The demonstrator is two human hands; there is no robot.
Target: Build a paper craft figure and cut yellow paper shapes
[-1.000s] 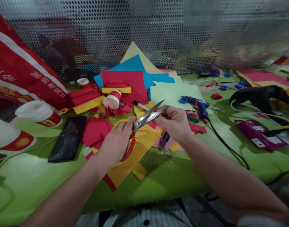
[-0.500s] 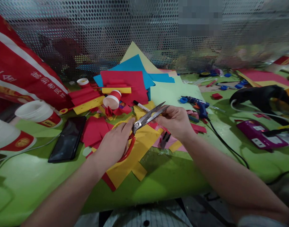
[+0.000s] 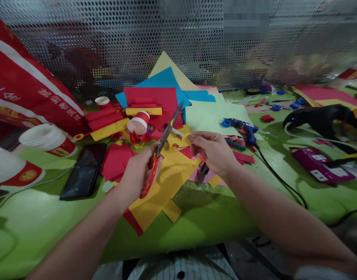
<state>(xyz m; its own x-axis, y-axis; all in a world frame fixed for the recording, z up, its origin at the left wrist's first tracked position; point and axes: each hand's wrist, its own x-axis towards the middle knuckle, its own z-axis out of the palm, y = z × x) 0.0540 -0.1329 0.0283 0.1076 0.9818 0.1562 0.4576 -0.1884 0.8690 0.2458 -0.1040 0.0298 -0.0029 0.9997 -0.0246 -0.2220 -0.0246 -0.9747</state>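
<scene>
1. Head view: my left hand (image 3: 139,169) grips red-handled metal scissors (image 3: 151,179), blades pointing up and away from me, above a large yellow paper sheet (image 3: 169,179).
2. My right hand (image 3: 215,151) pinches a small yellow paper piece (image 3: 186,137), apart from the blades, to their right.
3. On the green tabletop (image 3: 213,217), a flat black phone (image 3: 83,171) lies left, a blue glue gun (image 3: 246,131) right.

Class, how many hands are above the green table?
2: the left hand holding the scissors, and the right hand beyond them, pinching a yellow piece. No others show.
</scene>
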